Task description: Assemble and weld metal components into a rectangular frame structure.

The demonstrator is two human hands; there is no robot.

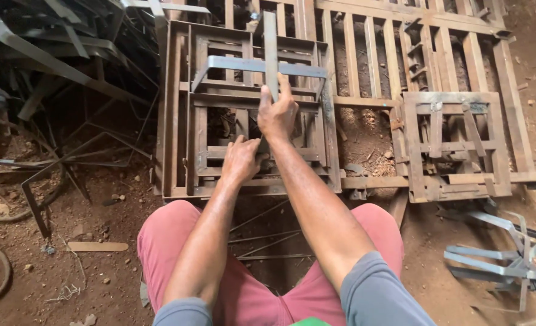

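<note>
My right hand (278,111) grips a flat grey metal strip (270,48) that runs upright across a bent, U-shaped grey metal strip (250,64). My left hand (241,160) is closed on the lower end of that upright strip, just below the right hand. Both pieces lie on a rusty square metal frame jig (180,115) stacked on a larger slatted metal grid (370,66). My knees in pink shorts sit at the near edge of the jig.
A second rusty square frame (455,145) lies to the right on the grid. Tangled scrap metal strips (50,54) pile up at the left. Assembled grey strip pieces (500,259) lie on the dirt at the right. Thin rods (262,241) run between my knees.
</note>
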